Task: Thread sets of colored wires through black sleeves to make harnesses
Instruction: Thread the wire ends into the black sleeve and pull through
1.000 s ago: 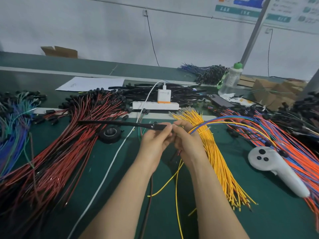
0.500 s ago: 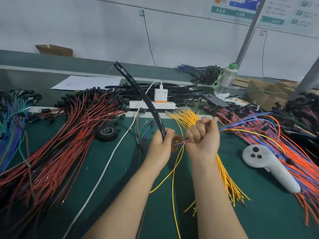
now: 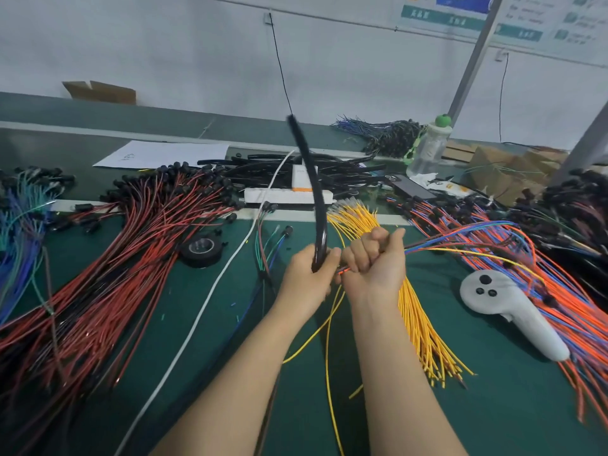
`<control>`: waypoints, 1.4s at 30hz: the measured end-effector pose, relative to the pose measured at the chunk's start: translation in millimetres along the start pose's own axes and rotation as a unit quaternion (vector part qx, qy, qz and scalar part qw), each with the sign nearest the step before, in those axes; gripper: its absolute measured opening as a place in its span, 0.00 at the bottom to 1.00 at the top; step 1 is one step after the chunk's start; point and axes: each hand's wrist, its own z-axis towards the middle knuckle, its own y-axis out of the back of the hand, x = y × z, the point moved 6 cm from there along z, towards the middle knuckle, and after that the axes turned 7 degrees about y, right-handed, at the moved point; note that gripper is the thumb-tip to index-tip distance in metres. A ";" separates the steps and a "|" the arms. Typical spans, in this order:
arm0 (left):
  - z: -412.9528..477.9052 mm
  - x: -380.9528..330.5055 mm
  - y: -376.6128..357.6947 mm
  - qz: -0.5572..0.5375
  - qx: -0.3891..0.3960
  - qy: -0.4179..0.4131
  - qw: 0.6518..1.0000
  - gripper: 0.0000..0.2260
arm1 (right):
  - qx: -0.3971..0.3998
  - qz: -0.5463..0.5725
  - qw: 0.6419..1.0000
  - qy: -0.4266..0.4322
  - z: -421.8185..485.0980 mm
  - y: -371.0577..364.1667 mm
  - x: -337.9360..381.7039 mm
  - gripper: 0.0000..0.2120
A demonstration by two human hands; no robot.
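Observation:
My left hand (image 3: 307, 278) grips the lower end of a long black sleeve (image 3: 312, 189), which stands nearly upright and blurred above the green table. My right hand (image 3: 375, 261) is a fist round a set of colored wires (image 3: 460, 235): blue, orange, yellow and dark strands. Their short ends poke out between the two hands, right at the sleeve's lower end. The wires trail off to the right over the orange and blue pile. Whether any strand is inside the sleeve I cannot tell.
A bundle of yellow wires (image 3: 421, 324) lies under my right hand. Red and black wires (image 3: 108, 274) fan out at left, with a tape roll (image 3: 201, 248) beside them. A white controller (image 3: 506, 311) lies at right. A power strip (image 3: 279, 195), spare black sleeves (image 3: 345, 172) and a bottle (image 3: 427, 149) stand behind.
The black sleeve has swung from lying level to the left up to nearly upright. My right hand has closed into a fist round the wire set and stayed next to the left hand.

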 end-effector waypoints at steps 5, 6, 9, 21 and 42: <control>-3.0 -0.5 -4.0 0.025 0.107 0.007 0.994 0.02 | -0.044 0.035 0.998 0.026 5.6 14.1 14.0 0.24; -2.6 -0.9 -3.0 0.040 0.103 0.002 0.994 0.00 | -0.051 0.042 0.997 0.027 5.7 16.0 15.0 0.23; -1.8 -2.0 0.9 0.067 0.072 -0.017 0.995 0.03 | -0.058 0.046 0.997 0.033 5.9 18.0 14.9 0.23; -3.6 2.3 -4.3 -0.192 0.150 0.092 0.966 0.08 | -0.029 0.126 0.992 0.014 5.2 11.6 16.6 0.24; -7.3 2.8 -7.9 -0.239 0.169 0.098 0.951 0.05 | -0.025 0.172 0.984 -0.026 -1.1 2.3 11.5 0.24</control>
